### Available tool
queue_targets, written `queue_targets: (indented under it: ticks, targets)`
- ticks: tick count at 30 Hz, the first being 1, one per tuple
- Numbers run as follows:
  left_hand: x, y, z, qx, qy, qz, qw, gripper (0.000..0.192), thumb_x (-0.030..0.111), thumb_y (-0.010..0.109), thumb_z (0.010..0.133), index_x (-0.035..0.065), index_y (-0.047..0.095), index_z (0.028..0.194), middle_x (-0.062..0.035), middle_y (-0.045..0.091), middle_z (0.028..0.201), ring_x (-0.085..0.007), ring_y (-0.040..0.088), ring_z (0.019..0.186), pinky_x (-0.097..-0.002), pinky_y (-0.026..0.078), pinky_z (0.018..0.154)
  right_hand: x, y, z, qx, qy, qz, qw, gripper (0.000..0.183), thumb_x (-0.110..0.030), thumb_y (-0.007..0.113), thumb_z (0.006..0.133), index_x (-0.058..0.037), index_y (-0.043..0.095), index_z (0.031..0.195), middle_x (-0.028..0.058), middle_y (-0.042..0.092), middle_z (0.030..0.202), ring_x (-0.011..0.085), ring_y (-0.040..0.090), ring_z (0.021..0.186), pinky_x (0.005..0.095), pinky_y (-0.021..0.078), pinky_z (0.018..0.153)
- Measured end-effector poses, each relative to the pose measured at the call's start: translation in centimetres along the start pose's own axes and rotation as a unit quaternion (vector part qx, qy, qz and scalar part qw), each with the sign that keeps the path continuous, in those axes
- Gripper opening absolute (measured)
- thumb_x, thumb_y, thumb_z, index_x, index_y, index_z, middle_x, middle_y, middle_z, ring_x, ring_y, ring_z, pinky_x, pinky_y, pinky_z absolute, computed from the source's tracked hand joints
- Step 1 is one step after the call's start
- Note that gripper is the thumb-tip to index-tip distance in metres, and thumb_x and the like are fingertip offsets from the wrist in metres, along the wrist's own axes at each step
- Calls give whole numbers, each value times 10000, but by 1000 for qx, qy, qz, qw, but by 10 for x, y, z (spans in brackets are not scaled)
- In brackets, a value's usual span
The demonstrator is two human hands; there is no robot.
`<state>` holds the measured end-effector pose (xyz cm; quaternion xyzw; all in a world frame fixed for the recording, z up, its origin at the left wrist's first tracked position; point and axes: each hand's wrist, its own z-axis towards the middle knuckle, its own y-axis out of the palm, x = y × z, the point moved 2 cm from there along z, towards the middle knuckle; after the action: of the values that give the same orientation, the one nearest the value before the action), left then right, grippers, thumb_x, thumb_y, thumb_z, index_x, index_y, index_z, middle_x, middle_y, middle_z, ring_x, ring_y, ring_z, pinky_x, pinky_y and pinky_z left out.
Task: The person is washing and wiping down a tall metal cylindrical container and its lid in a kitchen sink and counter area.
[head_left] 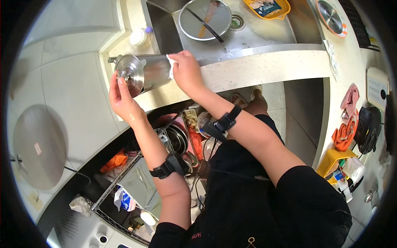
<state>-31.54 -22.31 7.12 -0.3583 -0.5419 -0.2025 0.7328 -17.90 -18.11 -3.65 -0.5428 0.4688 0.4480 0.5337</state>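
Note:
A shiny stainless-steel container [156, 69], probably a lidded pitcher or pot, is over the counter at the left of the sink. It appears on its side, with its lid end to the left and its base to the right. My left hand [128, 107] has its thumb and fingers around the knob of the steel lid [136, 73]. At the other end, my right hand [187, 71] pinches a white cloth or tissue [171, 65] against the container's base. Whether the container also rests on the counter is hard to tell.
In the steel sink [260, 34] are a round metal-rimmed pan [192, 24] with dark chopsticks [206, 26] and a yellow basket [280, 14]. A white-lidded jar [138, 37] stands behind the container. An orange-rimmed lid [330, 17] and an orange cloth [345, 135] lie at right. Below is a wire shelf [118, 181].

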Motion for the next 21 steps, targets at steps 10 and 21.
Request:
queue_targets:
  ticks: [10,21]
  targets:
    - [11,17,-16,70,51,100,991,344,206,537,969,-14,580,1230,-109,642,1050,-147,619,833,-276,543,705,-47,18,6,86,-86,149,981,316,39,549,833,-73,674,1101,133,554,1018,240,580,875,319,481,751]
    - [10,6,-9,63,126,307,941,379,283,502,978,15,608,1224,-129,617,1146,-245,567,1072,-355,443,924,-30,3,58,-15,-56,195,979,207,-44,555,803,-44,716,933,152,627,884,294,614,849,372,488,769]
